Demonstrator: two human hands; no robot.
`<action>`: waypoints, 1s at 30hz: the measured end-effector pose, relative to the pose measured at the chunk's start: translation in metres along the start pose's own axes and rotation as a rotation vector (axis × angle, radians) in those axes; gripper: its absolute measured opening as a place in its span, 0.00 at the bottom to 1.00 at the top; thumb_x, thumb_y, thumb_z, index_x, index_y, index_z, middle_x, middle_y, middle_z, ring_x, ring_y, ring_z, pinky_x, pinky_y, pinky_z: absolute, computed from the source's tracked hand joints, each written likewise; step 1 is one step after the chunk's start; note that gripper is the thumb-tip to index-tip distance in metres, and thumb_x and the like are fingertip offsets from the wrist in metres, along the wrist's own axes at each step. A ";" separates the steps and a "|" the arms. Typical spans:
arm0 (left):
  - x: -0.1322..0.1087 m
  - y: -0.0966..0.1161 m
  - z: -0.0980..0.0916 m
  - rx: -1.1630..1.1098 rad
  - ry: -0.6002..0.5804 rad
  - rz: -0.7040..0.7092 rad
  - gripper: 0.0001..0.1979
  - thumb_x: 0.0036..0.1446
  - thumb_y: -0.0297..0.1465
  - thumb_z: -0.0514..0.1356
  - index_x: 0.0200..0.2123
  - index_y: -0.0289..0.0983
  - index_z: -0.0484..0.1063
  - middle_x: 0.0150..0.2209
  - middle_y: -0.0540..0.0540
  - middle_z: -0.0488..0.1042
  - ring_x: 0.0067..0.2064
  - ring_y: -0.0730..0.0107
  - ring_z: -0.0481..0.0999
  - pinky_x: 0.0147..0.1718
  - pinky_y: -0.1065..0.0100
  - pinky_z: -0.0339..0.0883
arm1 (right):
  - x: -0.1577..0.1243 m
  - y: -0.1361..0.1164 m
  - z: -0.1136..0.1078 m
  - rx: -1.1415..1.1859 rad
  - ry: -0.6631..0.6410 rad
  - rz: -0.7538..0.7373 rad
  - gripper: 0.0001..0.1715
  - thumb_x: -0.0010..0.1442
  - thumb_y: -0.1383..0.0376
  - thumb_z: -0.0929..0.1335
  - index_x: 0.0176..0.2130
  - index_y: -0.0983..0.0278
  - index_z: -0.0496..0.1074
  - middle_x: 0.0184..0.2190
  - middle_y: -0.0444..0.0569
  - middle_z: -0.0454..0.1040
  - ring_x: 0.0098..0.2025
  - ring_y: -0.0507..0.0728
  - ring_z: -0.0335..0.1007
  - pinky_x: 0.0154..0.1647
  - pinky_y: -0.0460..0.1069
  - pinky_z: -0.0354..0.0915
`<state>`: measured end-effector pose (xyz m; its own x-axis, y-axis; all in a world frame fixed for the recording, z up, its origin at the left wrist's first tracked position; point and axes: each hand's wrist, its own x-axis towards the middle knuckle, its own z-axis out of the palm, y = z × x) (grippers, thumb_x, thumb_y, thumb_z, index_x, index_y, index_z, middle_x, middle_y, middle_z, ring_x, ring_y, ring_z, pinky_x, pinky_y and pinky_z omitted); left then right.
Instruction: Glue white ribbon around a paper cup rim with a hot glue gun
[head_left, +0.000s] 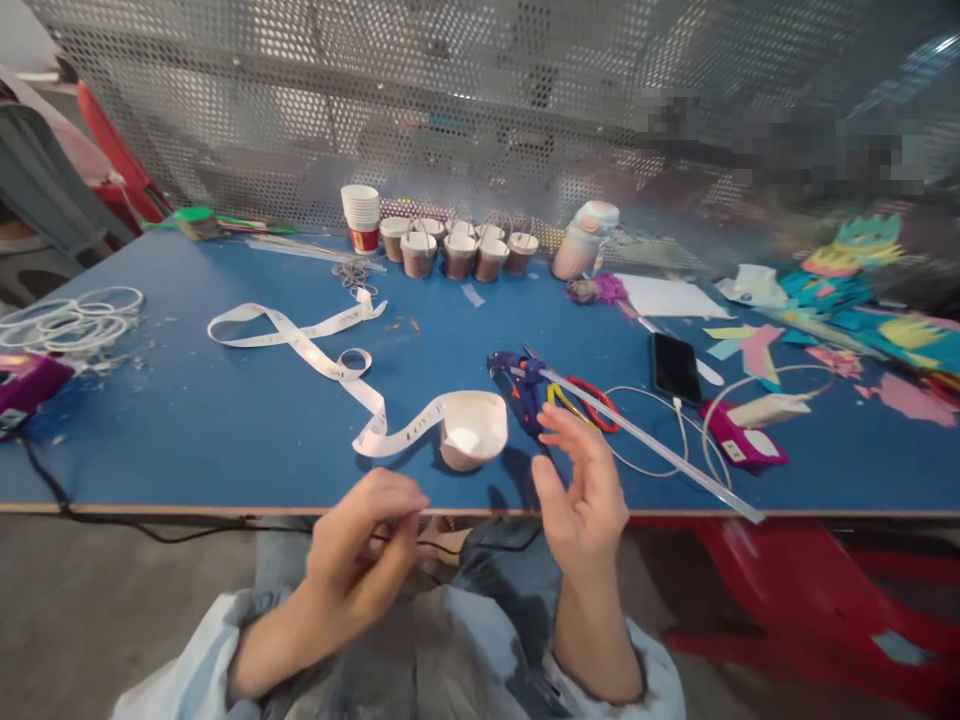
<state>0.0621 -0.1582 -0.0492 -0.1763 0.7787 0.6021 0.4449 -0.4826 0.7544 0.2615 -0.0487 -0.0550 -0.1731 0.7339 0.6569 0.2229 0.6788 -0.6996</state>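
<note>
A paper cup [471, 440] stands near the table's front edge. White ribbon printed with letters [307, 345] runs from its rim in loose loops to the left. My left hand [367, 550] is in front of the edge, left of the cup, with thumb and fingertips pressed together; anything between them is hidden. My right hand [585, 490] is raised to the right of the cup, fingers apart and nothing in it. Just beyond it lies a blue glue gun [525, 380] with a long clear glue stick [652, 445] in its back. Red-and-yellow-handled scissors [592, 405] lie beside the gun.
Several brown-and-white cups [459, 255] and a stack of paper cups [361, 215] stand at the back, near a jar [581, 245]. A phone [675, 365], cables and coloured scraps [757, 350] lie right. White rings [75, 318] lie left. A perforated metal panel [375, 110] stands behind.
</note>
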 end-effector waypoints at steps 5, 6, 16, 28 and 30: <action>0.009 -0.025 0.016 0.199 -0.232 -0.116 0.17 0.60 0.25 0.56 0.52 0.38 0.66 0.48 0.39 0.75 0.49 0.62 0.76 0.45 0.62 0.73 | 0.009 0.018 0.003 -0.046 -0.292 0.064 0.41 0.59 0.62 0.71 0.66 0.58 0.53 0.66 0.56 0.55 0.64 0.65 0.57 0.60 0.63 0.62; 0.009 -0.029 0.018 0.235 -0.238 -0.153 0.18 0.60 0.26 0.56 0.54 0.38 0.64 0.50 0.38 0.74 0.49 0.61 0.77 0.46 0.60 0.73 | 0.008 0.020 0.004 -0.053 -0.325 0.087 0.43 0.59 0.61 0.71 0.66 0.58 0.51 0.66 0.57 0.54 0.64 0.65 0.57 0.61 0.63 0.61; 0.011 -0.051 0.047 0.230 -0.237 -0.255 0.31 0.55 0.31 0.61 0.60 0.36 0.56 0.57 0.31 0.69 0.58 0.50 0.71 0.53 0.50 0.69 | -0.012 0.023 -0.012 -0.021 -0.381 0.199 0.32 0.67 0.60 0.64 0.66 0.57 0.53 0.64 0.55 0.61 0.61 0.62 0.64 0.59 0.59 0.64; 0.042 -0.056 0.063 0.231 -0.201 -0.368 0.31 0.48 0.33 0.67 0.55 0.35 0.61 0.53 0.34 0.72 0.54 0.48 0.74 0.51 0.48 0.69 | 0.052 0.069 -0.011 -0.304 -0.288 0.318 0.24 0.61 0.59 0.66 0.55 0.64 0.68 0.49 0.56 0.75 0.50 0.62 0.72 0.53 0.59 0.67; 0.045 -0.054 0.061 0.218 -0.209 -0.412 0.30 0.49 0.33 0.65 0.54 0.35 0.61 0.51 0.34 0.73 0.53 0.48 0.74 0.50 0.48 0.69 | 0.062 0.069 -0.002 -0.309 -0.352 0.324 0.21 0.61 0.59 0.66 0.52 0.64 0.70 0.47 0.55 0.76 0.49 0.63 0.72 0.52 0.59 0.66</action>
<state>0.0841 -0.0729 -0.0787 -0.2059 0.9611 0.1841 0.5524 -0.0412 0.8325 0.2681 0.0437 -0.0622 -0.3467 0.9036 0.2517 0.5794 0.4174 -0.7001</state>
